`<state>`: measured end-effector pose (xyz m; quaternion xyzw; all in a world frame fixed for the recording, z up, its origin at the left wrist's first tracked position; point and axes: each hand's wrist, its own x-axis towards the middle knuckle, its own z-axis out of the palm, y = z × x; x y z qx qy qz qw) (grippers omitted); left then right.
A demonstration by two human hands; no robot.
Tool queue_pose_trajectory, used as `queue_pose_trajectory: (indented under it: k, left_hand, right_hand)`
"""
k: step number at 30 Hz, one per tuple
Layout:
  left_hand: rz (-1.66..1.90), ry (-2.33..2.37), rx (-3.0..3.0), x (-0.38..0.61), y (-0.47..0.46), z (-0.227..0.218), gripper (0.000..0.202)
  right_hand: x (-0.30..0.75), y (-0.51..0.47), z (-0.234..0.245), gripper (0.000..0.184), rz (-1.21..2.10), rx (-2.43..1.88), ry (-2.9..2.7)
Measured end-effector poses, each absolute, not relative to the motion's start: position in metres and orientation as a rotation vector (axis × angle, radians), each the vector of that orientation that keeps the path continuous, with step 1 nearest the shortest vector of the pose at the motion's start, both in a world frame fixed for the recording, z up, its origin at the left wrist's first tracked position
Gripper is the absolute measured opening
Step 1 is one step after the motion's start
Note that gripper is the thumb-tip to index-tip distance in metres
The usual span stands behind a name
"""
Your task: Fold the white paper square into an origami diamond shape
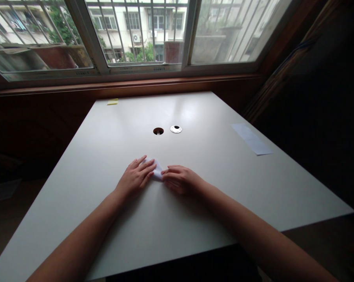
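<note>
A small folded piece of white paper lies on the white table between my hands. My left hand rests over its left side, fingers stretched out and pressing it down. At its right corner, the fingertips of my right hand are pinched together on the edge. Part of the paper is hidden under the left fingers.
Beyond my hands are a round cable hole and its loose round cover. A white paper strip lies near the right edge, a yellow sticky note at the far left corner. A barred window stands behind.
</note>
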<state>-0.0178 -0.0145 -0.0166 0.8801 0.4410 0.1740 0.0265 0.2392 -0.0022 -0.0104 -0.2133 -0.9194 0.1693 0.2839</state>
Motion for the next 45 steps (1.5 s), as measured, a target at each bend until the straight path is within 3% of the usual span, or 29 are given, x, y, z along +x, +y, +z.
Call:
queue_pose_trajectory:
  k: [13, 24, 30, 34, 37, 43, 45]
  left_hand:
    - [0.584, 1.320, 2.723, -0.018, -0.013, -0.017, 0.039]
    - [0.727, 1.402, 2.660, -0.016, -0.017, -0.015, 0.042]
    - [0.883, 1.428, 2.540, -0.008, -0.027, -0.012, 0.013]
    - [0.809, 1.278, 2.564, -0.004, -0.030, -0.010, 0.012]
    - [0.790, 1.253, 2.584, -0.003, -0.030, -0.012, 0.019]
    - [0.759, 1.223, 2.620, -0.004, -0.027, -0.014, 0.013]
    - [0.747, 1.186, 2.671, -0.005, -0.026, -0.014, 0.014]
  right_hand:
    - [0.242, -0.003, -0.003, 0.021, 0.846, -0.427, -2.366]
    - [0.237, 0.005, -0.019, 0.020, 0.399, -0.520, -2.484]
    - [0.238, 0.006, -0.018, 0.016, 0.230, -0.456, -2.561]
    - [0.238, 0.005, -0.017, 0.016, 0.134, -0.528, -2.569]
    - [0.238, 0.004, -0.016, 0.018, 0.142, -0.562, -2.544]
    - [0.240, -0.002, -0.012, 0.012, 0.285, -0.671, -2.396]
    - [0.240, -0.003, -0.013, 0.020, 0.336, -0.737, -2.350]
